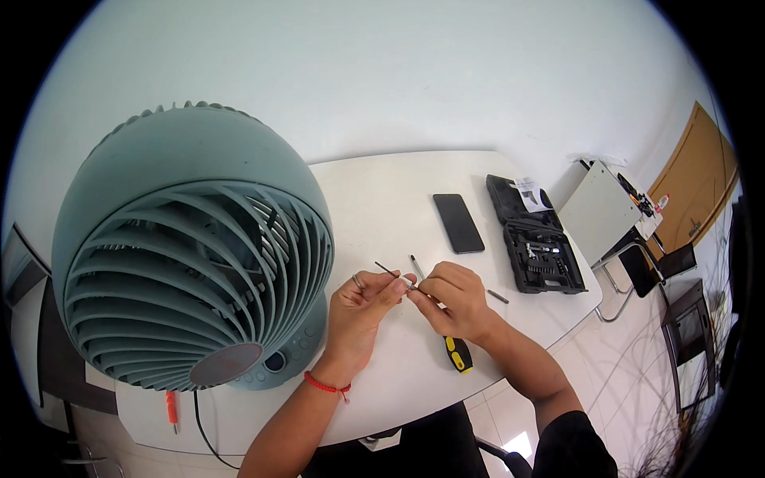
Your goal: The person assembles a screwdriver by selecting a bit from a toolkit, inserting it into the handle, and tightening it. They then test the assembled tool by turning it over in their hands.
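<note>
Over the table, my left hand [362, 303] pinches a thin dark rod [386, 268] between thumb and fingers. One end of the rod sticks out to the upper left, and a pale, silvery part shows between my two hands. My right hand [454, 299] is closed in a pinch at that silvery end, touching it; fingers partly hide the piece. On the table below my right hand lies a black and yellow screwdriver handle [458, 354]. A slim metal shaft [417, 265] shows just beyond the hands; whether it joins the handle is hidden.
A large grey-green fan [199, 159] stands on the table's left. An orange-handled screwdriver [171, 406] lies at the front left, near a black cable [203, 434]. Beyond my right hand are a black phone [459, 223], an opened tool case [542, 259] and a short dark rod [498, 296].
</note>
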Available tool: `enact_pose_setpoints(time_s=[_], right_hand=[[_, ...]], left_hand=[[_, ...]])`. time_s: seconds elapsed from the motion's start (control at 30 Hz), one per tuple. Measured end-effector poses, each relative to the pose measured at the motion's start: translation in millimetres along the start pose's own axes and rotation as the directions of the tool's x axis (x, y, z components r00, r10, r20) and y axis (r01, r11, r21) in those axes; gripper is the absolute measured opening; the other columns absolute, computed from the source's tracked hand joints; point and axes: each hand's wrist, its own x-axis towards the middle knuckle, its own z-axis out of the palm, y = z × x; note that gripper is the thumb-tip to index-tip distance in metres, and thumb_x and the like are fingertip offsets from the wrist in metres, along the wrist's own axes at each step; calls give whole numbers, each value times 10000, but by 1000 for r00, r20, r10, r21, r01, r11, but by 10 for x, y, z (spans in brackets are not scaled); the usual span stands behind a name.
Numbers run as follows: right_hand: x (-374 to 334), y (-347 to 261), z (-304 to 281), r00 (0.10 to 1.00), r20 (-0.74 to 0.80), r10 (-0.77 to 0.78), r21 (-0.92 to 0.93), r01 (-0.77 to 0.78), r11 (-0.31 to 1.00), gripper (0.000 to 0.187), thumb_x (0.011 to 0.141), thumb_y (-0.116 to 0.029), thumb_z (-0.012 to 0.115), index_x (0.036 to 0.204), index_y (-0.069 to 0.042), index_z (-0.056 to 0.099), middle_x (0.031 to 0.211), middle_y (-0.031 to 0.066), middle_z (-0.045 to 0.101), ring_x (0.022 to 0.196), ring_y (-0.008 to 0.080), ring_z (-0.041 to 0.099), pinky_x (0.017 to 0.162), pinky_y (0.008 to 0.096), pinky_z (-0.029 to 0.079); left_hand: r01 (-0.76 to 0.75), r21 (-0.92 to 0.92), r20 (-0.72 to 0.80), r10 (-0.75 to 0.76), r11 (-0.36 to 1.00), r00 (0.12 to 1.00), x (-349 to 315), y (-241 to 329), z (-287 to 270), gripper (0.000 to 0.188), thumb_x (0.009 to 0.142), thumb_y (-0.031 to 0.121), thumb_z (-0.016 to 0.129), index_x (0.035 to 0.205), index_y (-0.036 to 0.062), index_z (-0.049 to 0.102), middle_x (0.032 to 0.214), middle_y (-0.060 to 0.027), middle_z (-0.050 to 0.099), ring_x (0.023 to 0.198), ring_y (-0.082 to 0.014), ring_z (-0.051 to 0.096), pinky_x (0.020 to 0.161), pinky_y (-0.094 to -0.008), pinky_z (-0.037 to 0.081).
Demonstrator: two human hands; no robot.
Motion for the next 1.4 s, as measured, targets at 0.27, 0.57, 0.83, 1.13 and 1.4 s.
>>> enact_pose_setpoints(time_s=[0.27,0.57,0.83,1.13,1.4], right_hand=[[-5,-21,-8,991,-126,35,7,-34,999,140,770,4,784,840,-21,665,700,81,612,583,215,578,525,306,442],[-147,22,-24,927,-302,223,428,-78,901,120,890,44,599,1009,36,588,1013,196,626,835,226,669,711,330,554],[-253,47,-42,971,21,240,814,-156,559,73,964,-56,524,976,7,488,976,173,581,767,207,663,708,337,574],[-21,-86,-50,868,309,388,628,-493,603,202,1076,-72,389,1256,-22,466,925,65,498,713,130,574,744,290,468],[-85,-73,27,824,289,487,624,-548,557,277,978,24,614,1249,2,565,959,71,594,666,94,609,577,245,477]], left_hand=[[73,-68,18,-72,995,997,2,69,48,110,1021,128,627,1088,55,675,1114,-106,714,1023,-159,670,905,-293,525],[149,-313,-142,-201,938,969,17,129,20,222,1000,223,646,1161,70,650,1084,-64,714,989,-161,659,876,-281,525],[209,-353,-143,-273,912,951,25,130,-12,209,990,189,628,1158,66,644,1054,-48,726,987,-174,661,869,-296,528],[187,-291,-112,-228,938,967,21,107,-47,188,987,208,643,1131,89,664,1073,-39,727,1018,-170,658,907,-305,507],[108,-214,-41,-119,971,992,14,86,-32,134,1003,153,654,1112,84,689,1122,-70,725,1006,-125,669,906,-282,503]])
